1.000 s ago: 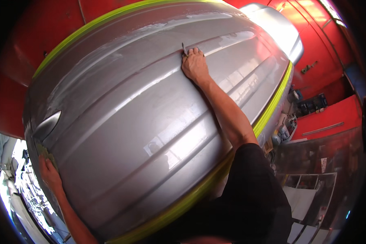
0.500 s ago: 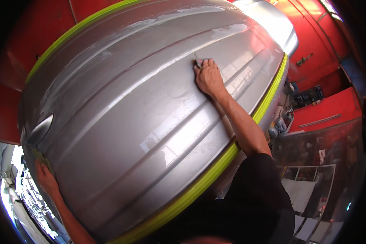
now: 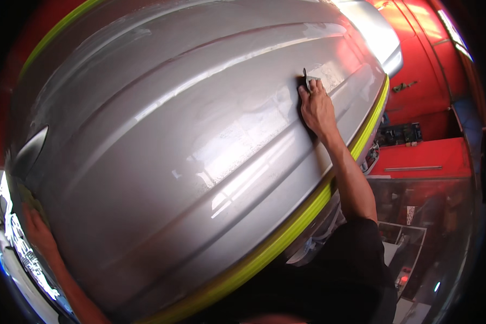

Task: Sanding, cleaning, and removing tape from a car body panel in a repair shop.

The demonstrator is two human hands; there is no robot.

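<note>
Across most of the view spreads a silver-grey ribbed car roof (image 3: 162, 156), with dull sanded-looking and wet-looking shiny patches. My right hand (image 3: 318, 110) is closed on a folded piece of grey sandpaper (image 3: 311, 82), pressed to the roof towards its far right; one dark corner of the sheet sticks up. At the left edge my left hand (image 3: 40, 233) lies on the roof over a yellowish-green cloth or pad (image 3: 31, 201). Its fingers are dim, and I cannot make out how firmly they hold it.
A dark fin (image 3: 31, 149) rises from the roof near my left hand. Yellow-green strips (image 3: 299, 221) run along both roof edges. To the right stand a red cabinet (image 3: 426, 157) and a white-framed rack (image 3: 405, 232). A bright silver panel (image 3: 370, 32) slopes away at the far end.
My right hand has slid with the sandpaper to the right along the roof. The view has shifted, so the fin and my left hand appear further left.
</note>
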